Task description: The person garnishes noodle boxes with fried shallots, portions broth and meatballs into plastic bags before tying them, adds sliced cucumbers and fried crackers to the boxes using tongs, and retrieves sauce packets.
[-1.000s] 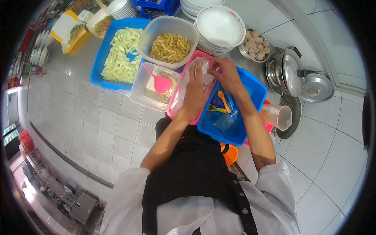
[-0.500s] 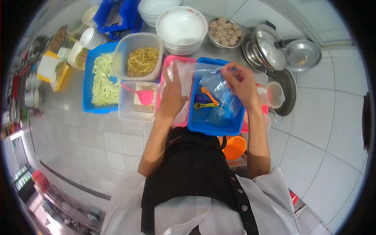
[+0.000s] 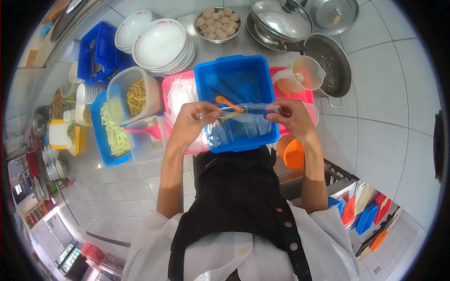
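Note:
A clear plastic bag (image 3: 243,130) is stretched between my two hands above a blue tray (image 3: 204,77). My left hand (image 3: 194,122) pinches its left top corner, and my right hand (image 3: 296,119) grips the right one. Through and behind the film, an orange measuring spoon (image 3: 226,101) and part of a yellow-green spoon (image 3: 228,116) show in the tray. Thin dark utensils (image 3: 232,90) lie there too. Left of the tray, a stack of clear bags (image 3: 182,96) rests in a pink tray (image 3: 169,83), partly behind my left hand.
A pink spoon (image 3: 152,131) lies across a clear container at left, beside a tub of yellow strips (image 3: 137,98). White bowls (image 3: 161,44) and a bowl of meatballs (image 3: 218,28) stand behind. A measuring jug (image 3: 304,75) and a pot (image 3: 340,54) are at right.
My left hand has moved off the bag stack and now holds the bag's other side. My right hand has lowered, and the bag is stretched level. The camera view has shifted.

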